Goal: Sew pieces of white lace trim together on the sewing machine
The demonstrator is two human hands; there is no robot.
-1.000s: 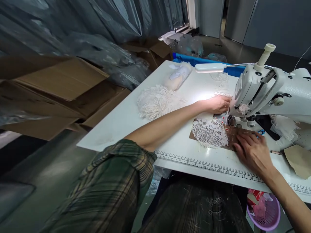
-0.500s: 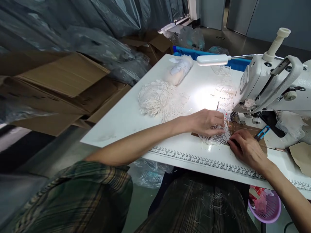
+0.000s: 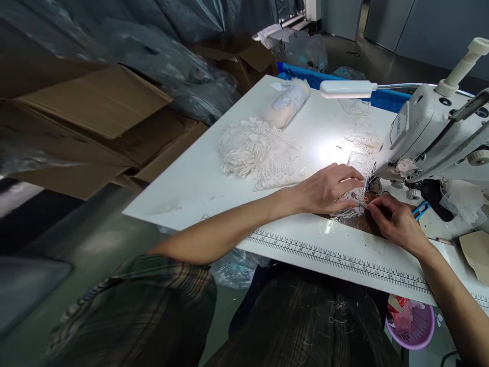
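Under the needle area of the white sewing machine lies a piece of white lace, partly hidden by my fingers. My left hand rests over this lace from the left, fingers stretched out and a little apart. At the lace's right edge, just in front of the presser foot, my right hand pinches it between thumb and forefinger. More lace trails behind the needle. A gathered heap of white lace sits to the left on the table.
A wrapped pale roll lies behind the heap. A white lamp lights the white table, which has a printed ruler along its front. Blue thread snips lie right of my hand. Cardboard boxes stand left; a purple basket below.
Both hands have moved closer to the presser foot with the lace. My right thumb and forefinger have come together on its edge. The view has shifted slightly.
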